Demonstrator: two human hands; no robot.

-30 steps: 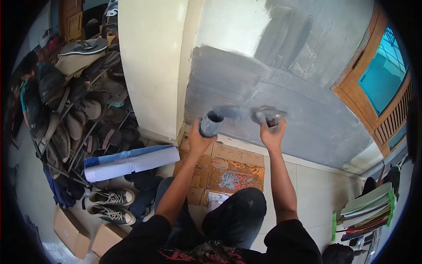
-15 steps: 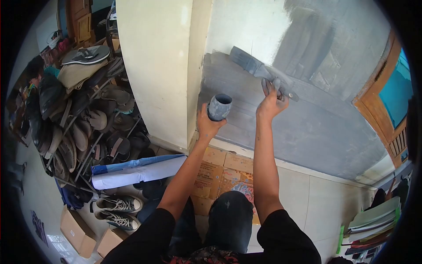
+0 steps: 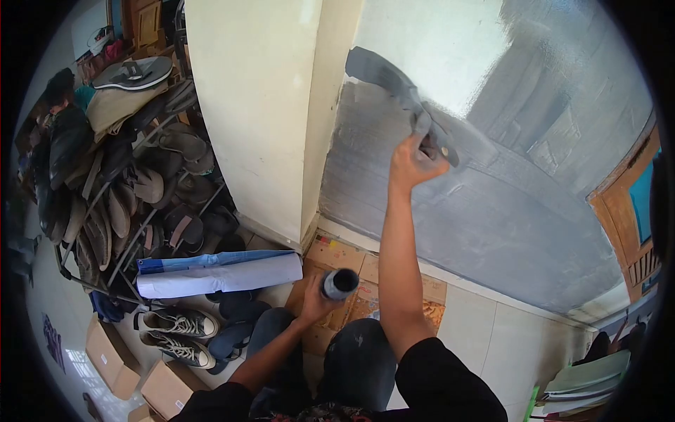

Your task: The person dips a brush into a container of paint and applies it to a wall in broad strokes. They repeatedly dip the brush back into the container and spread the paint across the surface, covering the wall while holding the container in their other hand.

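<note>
My right hand (image 3: 416, 162) is closed round the handle of a paintbrush (image 3: 401, 91), whose wide dark end lies against the wall near the corner. Grey paint (image 3: 450, 211) covers the lower wall, below a pale unpainted part (image 3: 422, 42). Paint marks show on the fingers. Low down, over the cardboard and near my knees, my left hand (image 3: 318, 299) holds a grey-smeared cup (image 3: 340, 283) upright, its dark mouth facing up. What is inside the cup cannot be made out.
A rack heaped with shoes and sandals (image 3: 148, 183) stands at the left. Beside it lie a rolled white and blue sheet (image 3: 221, 274), sneakers (image 3: 179, 327) and boxes (image 3: 112, 359). Cardboard (image 3: 365, 299) covers floor by the wall. A wooden frame (image 3: 626, 211) is at the right.
My left hand has lowered the cup from before the wall to near my knees. The brush has shifted up and left, up to the wall corner. The view has tilted slightly.
</note>
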